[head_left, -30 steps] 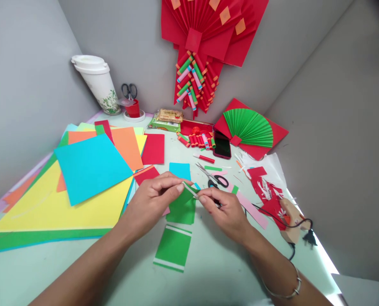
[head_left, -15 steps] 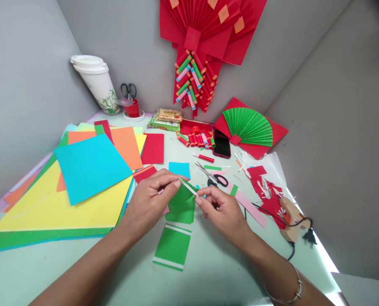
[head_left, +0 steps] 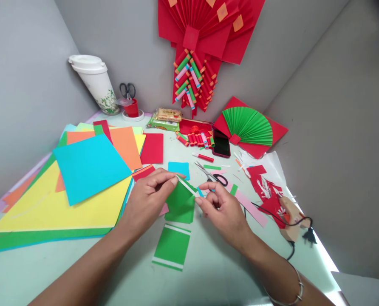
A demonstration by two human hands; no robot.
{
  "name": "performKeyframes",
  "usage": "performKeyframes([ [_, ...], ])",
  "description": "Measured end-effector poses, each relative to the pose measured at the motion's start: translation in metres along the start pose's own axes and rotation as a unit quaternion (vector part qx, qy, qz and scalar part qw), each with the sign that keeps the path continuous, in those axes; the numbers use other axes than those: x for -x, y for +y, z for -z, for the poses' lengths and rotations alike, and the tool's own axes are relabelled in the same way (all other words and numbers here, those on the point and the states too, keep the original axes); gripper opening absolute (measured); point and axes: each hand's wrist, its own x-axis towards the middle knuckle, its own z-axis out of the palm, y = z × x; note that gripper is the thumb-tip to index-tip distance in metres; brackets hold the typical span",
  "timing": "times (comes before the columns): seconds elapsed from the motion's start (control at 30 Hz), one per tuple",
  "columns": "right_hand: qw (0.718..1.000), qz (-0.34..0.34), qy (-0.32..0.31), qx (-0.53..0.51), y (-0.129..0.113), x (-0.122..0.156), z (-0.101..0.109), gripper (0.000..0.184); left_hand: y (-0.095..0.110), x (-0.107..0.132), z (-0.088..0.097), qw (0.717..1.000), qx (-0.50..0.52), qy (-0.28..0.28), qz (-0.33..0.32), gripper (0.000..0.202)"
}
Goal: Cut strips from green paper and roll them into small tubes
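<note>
My left hand [head_left: 148,197] pinches the top corner of a small green paper piece [head_left: 180,203] edged with a white tape strip, holding it just above the table. My right hand [head_left: 220,208] is closed at the strip's other end, thumb and fingers pinching a thin bit by the paper's edge. A second green piece with white strips [head_left: 172,247] lies flat on the table just below my hands. Black-handled scissors [head_left: 212,175] lie just beyond my right hand.
A stack of coloured paper sheets [head_left: 81,178] covers the left of the table. A phone [head_left: 222,144], paper rolls [head_left: 196,139], a green paper fan [head_left: 248,126], red scraps and a glue gun [head_left: 289,216] with cord lie on the right. A white cup [head_left: 95,83] stands at the back.
Both hands have drifted slightly up and left with the green piece. My right fingers have shifted along the white strip's end.
</note>
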Motion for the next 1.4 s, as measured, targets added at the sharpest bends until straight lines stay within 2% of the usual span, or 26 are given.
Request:
performKeyframes([
  [0.37,0.998,0.048,0.014,0.046,-0.0011,0.0018,0.0012,0.023,-0.0024,0.0001,-0.0018,1.0,0.028,0.004,0.011,0.028],
  [0.93,0.998,0.05,0.023,0.037,0.0008,0.0027,0.0035,0.021,-0.0025,-0.0011,-0.0022,0.996,0.069,-0.01,0.049,0.027],
  [1.4,0.997,0.06,0.032,0.042,-0.0015,0.0033,0.0044,0.022,-0.0071,-0.0017,-0.0026,0.994,0.098,-0.014,0.042,0.024],
])
